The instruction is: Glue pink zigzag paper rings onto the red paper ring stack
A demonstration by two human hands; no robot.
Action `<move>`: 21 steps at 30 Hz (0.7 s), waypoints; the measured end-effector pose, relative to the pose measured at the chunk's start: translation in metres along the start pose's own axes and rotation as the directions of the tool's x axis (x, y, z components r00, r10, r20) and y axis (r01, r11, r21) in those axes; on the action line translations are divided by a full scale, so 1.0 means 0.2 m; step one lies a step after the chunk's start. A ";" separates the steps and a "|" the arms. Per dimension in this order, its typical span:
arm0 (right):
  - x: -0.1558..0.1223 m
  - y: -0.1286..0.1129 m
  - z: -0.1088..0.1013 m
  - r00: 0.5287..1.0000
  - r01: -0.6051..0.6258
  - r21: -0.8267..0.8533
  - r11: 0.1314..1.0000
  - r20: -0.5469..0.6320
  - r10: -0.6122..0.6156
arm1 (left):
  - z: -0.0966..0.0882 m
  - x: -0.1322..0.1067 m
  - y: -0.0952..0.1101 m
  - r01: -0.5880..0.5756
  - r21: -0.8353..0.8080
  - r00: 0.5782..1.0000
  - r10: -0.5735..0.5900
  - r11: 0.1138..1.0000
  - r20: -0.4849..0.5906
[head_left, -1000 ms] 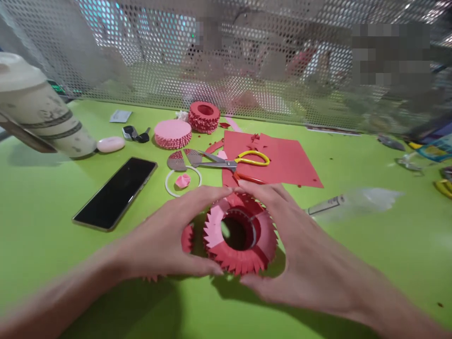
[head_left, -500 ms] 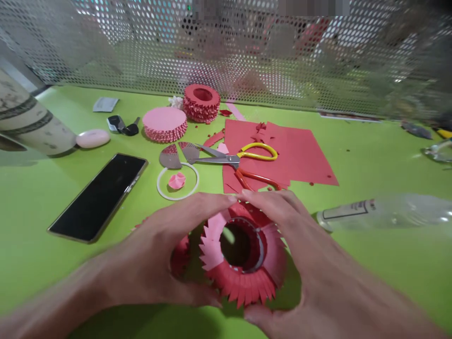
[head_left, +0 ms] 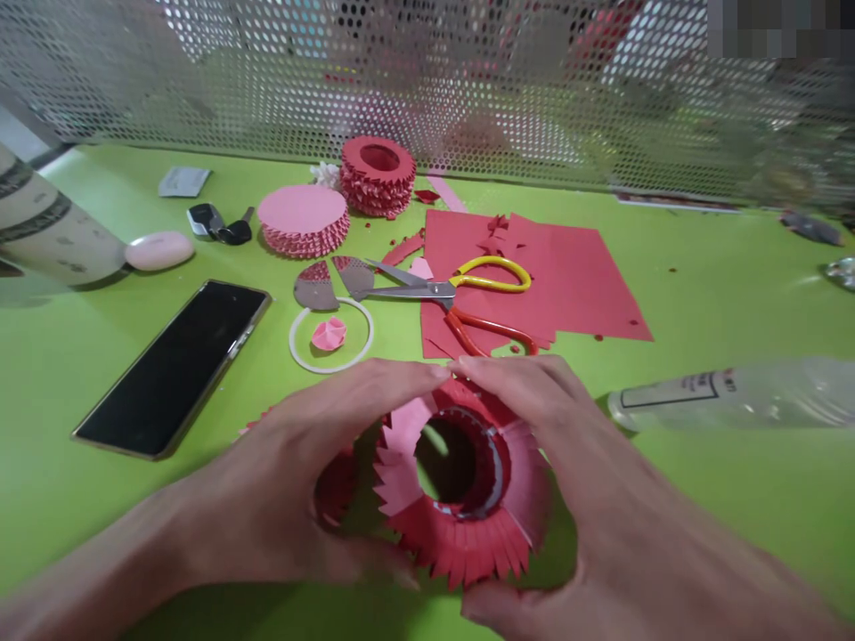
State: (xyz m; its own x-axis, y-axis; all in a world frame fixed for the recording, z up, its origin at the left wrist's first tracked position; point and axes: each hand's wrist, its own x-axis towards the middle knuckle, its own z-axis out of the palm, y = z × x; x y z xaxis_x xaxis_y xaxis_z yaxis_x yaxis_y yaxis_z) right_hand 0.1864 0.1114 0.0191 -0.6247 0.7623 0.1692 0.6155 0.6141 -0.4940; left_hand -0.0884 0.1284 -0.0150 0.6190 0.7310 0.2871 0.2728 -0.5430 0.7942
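A hollow paper ring (head_left: 468,539) with a fringed edge, part red and part pink, stands upright in front of me, its round opening facing up. From the left, my left hand (head_left: 280,485) curves about it, fingertips on its far rim and thumb low at the near side. My right hand (head_left: 574,481) does likewise on the right, with its thumb near the front fringe. The fingertips of both hands almost meet at the far rim. Inside the curve of my left hand shows another red fringed paper piece (head_left: 336,490), mostly hidden.
Scissors (head_left: 437,291) lie open on red paper sheets (head_left: 574,276). Beyond are a red paper ring (head_left: 378,178) and a pink-topped paper disc (head_left: 304,218). A phone (head_left: 177,365), a white hoop (head_left: 294,347) and a cup (head_left: 60,231) are left; a clear bottle (head_left: 728,396) lies right. Perforated metal (head_left: 468,89) stands behind.
The camera view has shifted slightly, so the table objects sit a little higher in the picture. Both hands keep their places around the paper ring, which has barely moved.
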 end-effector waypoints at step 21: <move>-0.05 0.08 -0.01 0.995 -0.007 -0.068 0.998 -0.101 0.000 | -0.02 -0.06 -0.02 0.034 0.046 0.998 -0.036 0.998 0.049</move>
State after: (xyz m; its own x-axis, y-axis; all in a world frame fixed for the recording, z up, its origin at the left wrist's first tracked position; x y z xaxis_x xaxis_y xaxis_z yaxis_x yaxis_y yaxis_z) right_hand 0.2036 0.1148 0.0109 -0.5726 0.7793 0.2547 0.6510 0.6210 -0.4364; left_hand -0.0988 0.1238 -0.0195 0.6440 0.7291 0.2315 0.3276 -0.5363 0.7779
